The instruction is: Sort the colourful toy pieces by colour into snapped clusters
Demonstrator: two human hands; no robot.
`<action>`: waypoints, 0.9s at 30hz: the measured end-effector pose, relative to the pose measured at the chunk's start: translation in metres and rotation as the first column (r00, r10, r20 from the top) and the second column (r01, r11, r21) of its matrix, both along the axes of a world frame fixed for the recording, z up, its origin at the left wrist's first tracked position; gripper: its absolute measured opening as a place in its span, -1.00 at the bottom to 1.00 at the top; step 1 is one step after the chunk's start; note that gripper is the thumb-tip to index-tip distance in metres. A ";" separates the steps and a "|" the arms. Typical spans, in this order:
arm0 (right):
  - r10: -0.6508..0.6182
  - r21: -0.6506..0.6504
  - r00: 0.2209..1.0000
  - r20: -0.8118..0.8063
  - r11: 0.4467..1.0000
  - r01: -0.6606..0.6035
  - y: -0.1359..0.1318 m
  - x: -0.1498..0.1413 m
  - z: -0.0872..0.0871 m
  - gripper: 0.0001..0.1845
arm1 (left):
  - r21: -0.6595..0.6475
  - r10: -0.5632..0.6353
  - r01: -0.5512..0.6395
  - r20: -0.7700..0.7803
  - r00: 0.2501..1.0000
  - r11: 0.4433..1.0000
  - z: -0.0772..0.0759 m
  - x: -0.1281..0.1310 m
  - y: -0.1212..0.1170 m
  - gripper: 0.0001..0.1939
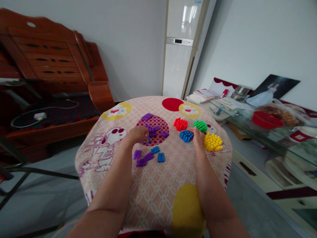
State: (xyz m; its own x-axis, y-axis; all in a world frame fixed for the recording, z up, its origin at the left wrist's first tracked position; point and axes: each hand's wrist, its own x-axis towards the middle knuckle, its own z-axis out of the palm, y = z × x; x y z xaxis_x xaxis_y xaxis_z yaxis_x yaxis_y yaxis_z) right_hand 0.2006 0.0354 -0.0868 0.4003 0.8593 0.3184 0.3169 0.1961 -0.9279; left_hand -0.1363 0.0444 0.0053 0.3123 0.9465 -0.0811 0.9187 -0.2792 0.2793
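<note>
My left hand (pixel 136 135) is curled over the middle of a small table under a pink patterned cloth (pixel 153 185), fingers pinched on a small blue block (pixel 148 140). Loose purple blocks (pixel 153 129) and blue blocks (pixel 160 157) lie around it. My right hand (pixel 198 137) rests with its fingers together among four sorted heaps: red (pixel 180 124), green (pixel 200 125), blue (pixel 186 135) and yellow (pixel 213 142). Its fingertips touch the blue heap. Whether it holds anything is hidden.
A wooden bench (pixel 49 66) with a white charger and cable stands at the left. A tall white air conditioner (pixel 179 49) stands behind the table. At the right, a glass-topped stand (pixel 247 119) carries papers, a red bowl (pixel 266 119) and a photo.
</note>
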 end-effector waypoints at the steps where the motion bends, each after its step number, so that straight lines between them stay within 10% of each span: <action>1: -0.006 -0.008 1.000 0.001 1.000 0.006 0.000 0.000 -0.001 -0.35 | 0.023 -0.005 0.004 0.048 0.999 1.000 0.004 0.005 -0.001 -0.87; 7: -0.017 -0.035 1.000 0.011 0.999 0.018 -0.001 -0.002 0.003 -0.37 | 0.129 -0.112 0.057 0.472 0.874 0.990 0.008 0.080 -0.014 -0.86; 13: -0.032 -0.015 0.999 0.024 0.999 0.032 -0.005 -0.005 0.009 -0.38 | 0.168 -0.037 -0.042 0.443 0.896 0.985 -0.020 0.149 -0.017 -0.86; 22: -0.029 -0.029 0.999 0.031 0.999 0.030 -0.007 -0.004 0.012 -0.39 | 0.117 0.000 -0.069 0.509 0.861 0.991 -0.034 0.160 -0.012 -0.80; 27: -0.030 -0.022 0.999 0.014 0.999 0.030 -0.003 -0.001 0.006 -0.38 | 0.127 -0.017 -0.055 0.509 0.861 0.990 -0.015 0.135 -0.006 -0.80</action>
